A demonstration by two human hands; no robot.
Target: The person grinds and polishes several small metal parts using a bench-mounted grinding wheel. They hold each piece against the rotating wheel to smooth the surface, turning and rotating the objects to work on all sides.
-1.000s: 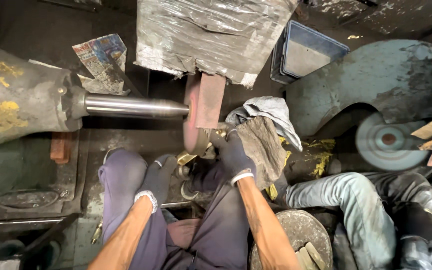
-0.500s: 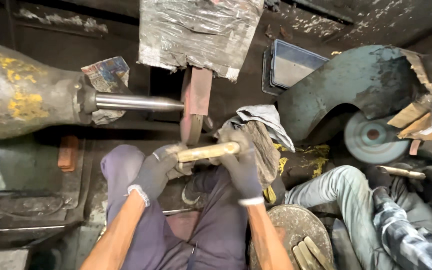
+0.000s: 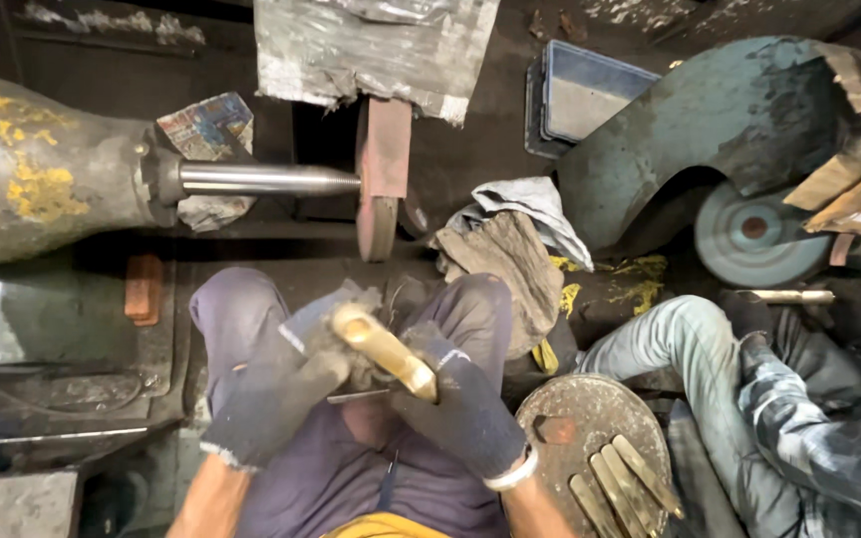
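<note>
Gloved fingers (image 3: 331,364) of both the left hand (image 3: 276,384) and right hand (image 3: 460,403) are clenched around a brass rod (image 3: 383,349), held over the lap, just below the grinding wheel (image 3: 378,224). More brass pieces (image 3: 620,483) lie on a round metal plate (image 3: 570,418) nearby.

1. Just one view here: a head-worn camera pointing almost straight down over the wearer's lap.
2. It sits close; the left hand (image 3: 276,384) and right hand (image 3: 465,403) fill the lower middle.
3. The top edge reaches the grinding wheel (image 3: 378,227); a co-worker's leg (image 3: 685,339) shows at right.
</note>
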